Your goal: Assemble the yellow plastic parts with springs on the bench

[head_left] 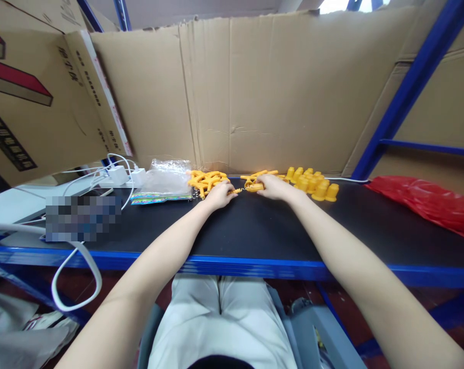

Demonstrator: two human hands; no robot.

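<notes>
Both my arms reach to the back of the black tabletop. My left hand (220,196) is closed around a small yellow plastic piece (235,191) with a bit of metal chain at its end. Just to the right, my right hand (272,186) has its fingers closed on another yellow plastic piece (254,187); a short chain shows between the two hands. Left of my left hand lies a pile of branched yellow plastic pieces (207,180) with small chains. Beyond my right hand is a flat yellow piece (260,174). Exact shapes of the held pieces are partly hidden by my fingers.
Several yellow cup-like pieces (312,182) stand on the right. A clear plastic bag (166,179) lies left of the pile, near white chargers (119,175) and cables. A red plastic bag (424,200) lies far right. Cardboard (286,92) walls the back; a blue rail (255,266) edges the front.
</notes>
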